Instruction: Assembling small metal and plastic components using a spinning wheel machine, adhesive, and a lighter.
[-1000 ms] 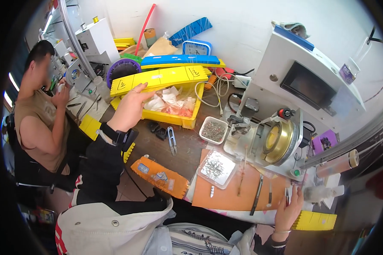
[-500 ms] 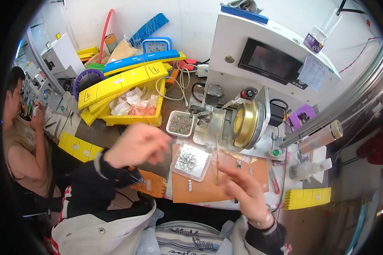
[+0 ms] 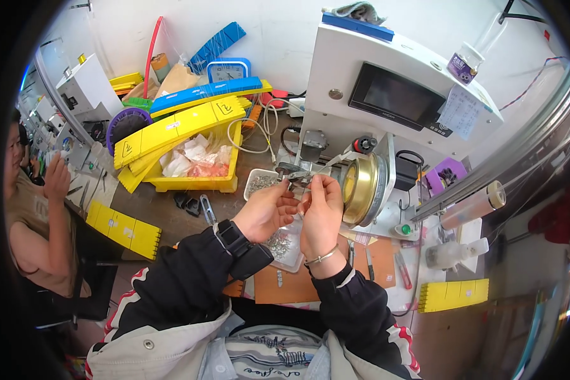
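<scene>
Machine [image 3: 389, 128] stands on brown workbench [image 3: 155, 206] by wall [image 3: 278, 38], grip of left hand [image 3: 264, 214] and right hand [image 3: 322, 221] unclear.

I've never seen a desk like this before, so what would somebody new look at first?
Probably the shiny gold wheel on the big white machine, just right of the person's right grip, which is close to the left grip near the middle. Next might be the long, bright yellow strips across the yellow bin at upper left. The red tube standing up behind them stands out against the white wall too.
</scene>
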Available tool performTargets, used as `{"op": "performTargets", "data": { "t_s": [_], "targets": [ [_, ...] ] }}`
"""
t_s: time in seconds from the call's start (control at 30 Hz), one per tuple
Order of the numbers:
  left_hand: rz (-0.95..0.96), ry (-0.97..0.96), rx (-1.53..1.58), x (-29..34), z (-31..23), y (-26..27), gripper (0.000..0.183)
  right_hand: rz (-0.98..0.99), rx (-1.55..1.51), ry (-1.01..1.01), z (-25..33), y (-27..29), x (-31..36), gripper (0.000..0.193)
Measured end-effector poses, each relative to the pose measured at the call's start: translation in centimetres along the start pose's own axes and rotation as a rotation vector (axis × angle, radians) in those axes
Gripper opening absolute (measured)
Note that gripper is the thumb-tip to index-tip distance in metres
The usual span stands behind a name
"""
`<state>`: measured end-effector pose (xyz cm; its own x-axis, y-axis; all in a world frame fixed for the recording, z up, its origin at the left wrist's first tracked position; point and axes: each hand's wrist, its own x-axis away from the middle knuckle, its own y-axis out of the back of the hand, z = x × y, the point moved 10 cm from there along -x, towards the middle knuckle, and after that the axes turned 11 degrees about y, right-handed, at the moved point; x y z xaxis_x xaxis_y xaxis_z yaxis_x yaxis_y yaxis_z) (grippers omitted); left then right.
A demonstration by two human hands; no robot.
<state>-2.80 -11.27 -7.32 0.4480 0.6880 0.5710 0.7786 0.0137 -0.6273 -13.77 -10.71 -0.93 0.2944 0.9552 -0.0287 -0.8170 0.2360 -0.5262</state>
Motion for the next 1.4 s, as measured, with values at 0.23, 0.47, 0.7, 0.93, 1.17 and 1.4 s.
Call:
{"op": "performTargets", "data": {
  "t_s": [0.23,0.47,0.7,0.93,1.17,1.4],
  "targets": [
    [0.040,-0.040,0.029,-0.9,-0.7,0.2,0.026,0.024,0.186,0.334,0.9,0.4,-1.2,0.010],
    [-0.316,-0.656,-0.439,4.6,-7.7,-0.1,0.018,-0.018,-0.034,0.128,0.3,0.1,-0.5,0.009],
    [0.097,-0.858,-0.950,7.6,-13.7,-13.9,0.036,-0.026,-0.079,0.117,1.0,0.0,-0.5,0.010],
    [0.405,-0.637,-1.202,2.5,-10.7,-19.5,0.051,-0.066,-0.054,0.066,0.7,-0.7,-0.1,0.008],
    [0.382,-0.641,-1.287,5.6,-11.4,-15.6,0.056,0.104,-0.198,0.078,2.5,-1.1,3.2,0.006],
    [0.304,-0.831,-1.301,3.8,-11.2,-18.8,0.055,0.102,-0.178,0.079,2.8,-0.9,3.6,0.004]
  ]
}}
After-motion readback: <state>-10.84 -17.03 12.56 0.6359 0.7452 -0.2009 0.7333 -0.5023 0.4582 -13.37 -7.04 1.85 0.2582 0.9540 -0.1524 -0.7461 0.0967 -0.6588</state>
